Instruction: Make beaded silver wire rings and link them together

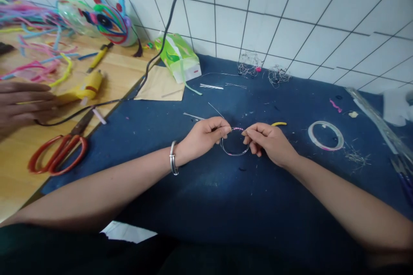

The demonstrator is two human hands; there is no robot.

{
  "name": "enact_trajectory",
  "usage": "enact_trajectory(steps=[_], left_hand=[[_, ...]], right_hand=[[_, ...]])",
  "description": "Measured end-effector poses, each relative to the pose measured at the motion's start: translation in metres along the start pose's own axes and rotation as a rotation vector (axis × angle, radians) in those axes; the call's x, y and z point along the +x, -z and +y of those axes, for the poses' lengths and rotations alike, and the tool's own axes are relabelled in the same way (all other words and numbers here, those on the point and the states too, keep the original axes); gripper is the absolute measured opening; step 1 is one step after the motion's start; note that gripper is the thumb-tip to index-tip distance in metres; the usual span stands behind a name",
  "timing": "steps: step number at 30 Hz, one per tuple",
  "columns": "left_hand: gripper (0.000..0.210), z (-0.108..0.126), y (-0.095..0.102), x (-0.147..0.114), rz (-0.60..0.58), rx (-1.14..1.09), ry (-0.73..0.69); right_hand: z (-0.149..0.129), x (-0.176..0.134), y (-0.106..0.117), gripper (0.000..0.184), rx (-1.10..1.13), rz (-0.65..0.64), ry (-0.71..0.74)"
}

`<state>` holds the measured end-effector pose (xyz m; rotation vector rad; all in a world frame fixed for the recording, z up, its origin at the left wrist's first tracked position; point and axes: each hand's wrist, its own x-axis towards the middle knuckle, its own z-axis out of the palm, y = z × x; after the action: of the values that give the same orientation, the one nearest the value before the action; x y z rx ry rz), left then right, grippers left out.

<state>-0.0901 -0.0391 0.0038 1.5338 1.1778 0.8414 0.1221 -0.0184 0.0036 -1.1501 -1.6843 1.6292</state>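
Between my two hands is a thin wire ring (pixel 235 154) with small pink beads along its top and a pink spot low on its loop. My left hand (pixel 209 135), with a silver bangle at the wrist, pinches the ring's upper left side. A loose wire end sticks up and left from behind those fingers. On the opposite side, my right hand (pixel 266 141) pinches the ring by thumb and forefinger. The ring is held above a dark blue work surface (pixel 206 206). Just beyond my right hand lies a yellow curved piece (pixel 279 123), its near end partly hidden.
At left, another person's hand (pixel 26 101) is beside a yellow glue gun (pixel 90 85). Red-handled scissors (pixel 60 154) lie closer in. A tissue pack (pixel 179 58) and wire tangles (pixel 250 66) stand by the wall. A wire coil (pixel 325 135) lies right, near pliers (pixel 403 176).
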Motion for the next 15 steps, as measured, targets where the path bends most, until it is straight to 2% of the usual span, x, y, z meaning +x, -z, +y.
enact_trajectory(steps=[4, 7, 11, 15], left_hand=[[0.022, -0.0015, -0.0007, 0.0013, -0.03, -0.145, 0.049], [0.024, -0.0027, -0.0004, 0.0026, -0.053, -0.2, 0.041], [0.024, -0.0031, 0.0017, 0.0028, -0.106, -0.198, 0.039], [0.035, -0.0028, 0.0045, 0.0029, -0.194, -0.181, 0.065]], right_hand=[[0.0004, 0.0005, 0.0015, 0.024, 0.026, 0.0, -0.014], [0.0013, 0.0009, 0.0009, 0.025, 0.094, 0.051, -0.024], [0.0023, 0.0017, 0.0002, 0.024, 0.135, 0.105, -0.027], [0.0045, 0.0019, -0.0008, 0.022, 0.132, 0.105, -0.003]])
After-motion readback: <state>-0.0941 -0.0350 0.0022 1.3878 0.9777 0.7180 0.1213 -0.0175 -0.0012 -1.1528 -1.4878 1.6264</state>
